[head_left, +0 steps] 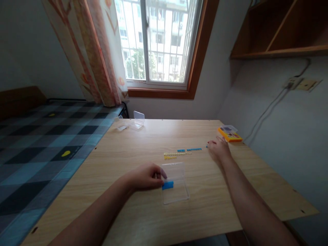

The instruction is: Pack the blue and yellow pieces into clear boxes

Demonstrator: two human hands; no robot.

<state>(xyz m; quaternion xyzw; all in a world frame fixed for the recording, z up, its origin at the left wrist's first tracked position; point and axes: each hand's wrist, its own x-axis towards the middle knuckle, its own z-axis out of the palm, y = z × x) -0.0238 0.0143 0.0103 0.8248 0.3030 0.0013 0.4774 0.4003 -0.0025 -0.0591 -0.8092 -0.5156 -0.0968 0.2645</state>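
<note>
My left hand (151,176) is closed on the left side of a clear plastic box (180,194) with its lid raised. Inside that box lies a blue block of small pieces (167,185). Further right, the fingers of my right hand (218,147) are pinched at the tabletop, with a small blue piece (207,146) at their tips. Short rows of tiny blue pieces (194,149) run to the left of it. Nearer the box are a row of cream pieces (176,154) and a shorter row of yellow pieces (169,158).
An orange-yellow box (232,135) with a clear case on it sits at the table's right edge, just beyond my right hand. Another open clear box (138,123) and clear plastic parts (121,127) stand at the back left. A bed (64,136) adjoins the left side.
</note>
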